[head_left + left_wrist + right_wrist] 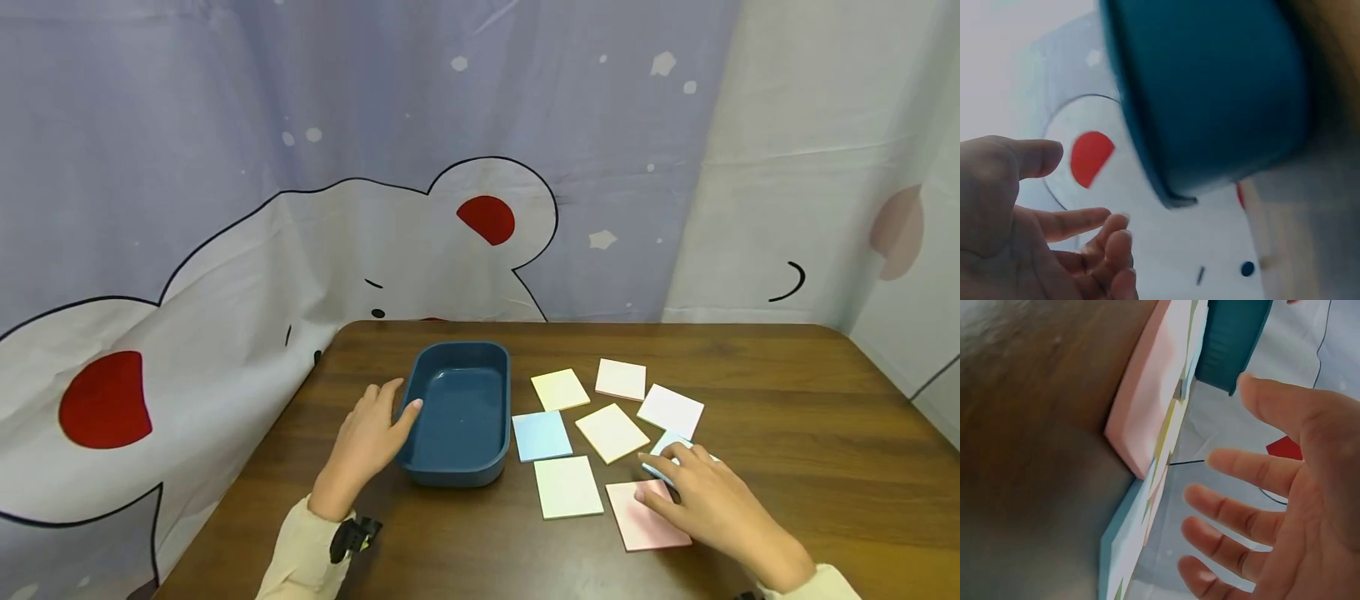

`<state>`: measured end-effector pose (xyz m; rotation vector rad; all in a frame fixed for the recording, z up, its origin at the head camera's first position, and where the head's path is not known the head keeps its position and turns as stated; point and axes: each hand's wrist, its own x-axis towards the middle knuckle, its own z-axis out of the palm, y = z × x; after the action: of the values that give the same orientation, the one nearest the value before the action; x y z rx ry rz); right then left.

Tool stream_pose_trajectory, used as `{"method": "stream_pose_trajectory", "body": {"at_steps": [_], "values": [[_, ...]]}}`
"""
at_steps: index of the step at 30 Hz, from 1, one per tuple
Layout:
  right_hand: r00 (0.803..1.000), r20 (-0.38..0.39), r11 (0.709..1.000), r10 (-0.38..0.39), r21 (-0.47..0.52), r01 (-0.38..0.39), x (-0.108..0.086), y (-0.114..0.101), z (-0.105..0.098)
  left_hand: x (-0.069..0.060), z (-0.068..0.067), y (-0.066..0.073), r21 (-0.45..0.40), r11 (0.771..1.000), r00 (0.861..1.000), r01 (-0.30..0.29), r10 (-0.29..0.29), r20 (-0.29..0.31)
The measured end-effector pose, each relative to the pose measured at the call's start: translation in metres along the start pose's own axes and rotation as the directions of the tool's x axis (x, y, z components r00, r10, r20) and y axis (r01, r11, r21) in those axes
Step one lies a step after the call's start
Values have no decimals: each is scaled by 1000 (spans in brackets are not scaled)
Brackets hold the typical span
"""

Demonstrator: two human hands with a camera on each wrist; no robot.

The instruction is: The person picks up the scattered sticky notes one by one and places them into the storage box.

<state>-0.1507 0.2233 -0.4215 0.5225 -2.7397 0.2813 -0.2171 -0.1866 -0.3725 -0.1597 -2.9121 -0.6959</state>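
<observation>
My left hand [366,437] hovers beside the left rim of a dark blue rectangular container [454,477], its fingers spread loosely. In the left wrist view a gap shows between that hand [1054,225] and the container's wall [1222,94]. On the other side, my right hand [708,496] hangs over a pink sticky note pad [647,529] and a light blue pad [663,447], which it partly covers. Seen from the right wrist, its fingers [1235,515] are extended and hold nothing, apart from the pink pad [1147,394] and the blue pad [1119,544].
Between container and right hand lie a second blue pad [542,436], a pale green pad [568,488], a yellow pad [559,389], a cream pad [612,433] and two whitish pads [621,377]. The brown table [795,400] ends at a patterned curtain [600,125].
</observation>
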Motion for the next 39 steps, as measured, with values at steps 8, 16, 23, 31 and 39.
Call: {"method": "stream_pose_trajectory", "body": {"at_steps": [8, 16, 23, 31, 39], "values": [[996, 82, 998, -39, 61, 34, -4, 8, 4, 11, 8, -24, -2, 996, 990, 85, -84, 113], [988, 134, 994, -79, 86, 67, -5, 14, 11, 17, 23, -35, 54, 996, 988, 71, -77, 135], [989, 99, 992, -109, 68, 102, -5, 16, 14, 19, 31, -36, 56, 998, 993, 17, -23, 119], [984, 105, 989, -144, 61, 138, -4, 18, 14, 19, 31, -37, 55, 998, 992, -18, 11, 123], [978, 125, 983, -166, 96, 154, 2, 18, 12, 19, 31, -37, 41, 999, 994, -13, 9, 107]]}}
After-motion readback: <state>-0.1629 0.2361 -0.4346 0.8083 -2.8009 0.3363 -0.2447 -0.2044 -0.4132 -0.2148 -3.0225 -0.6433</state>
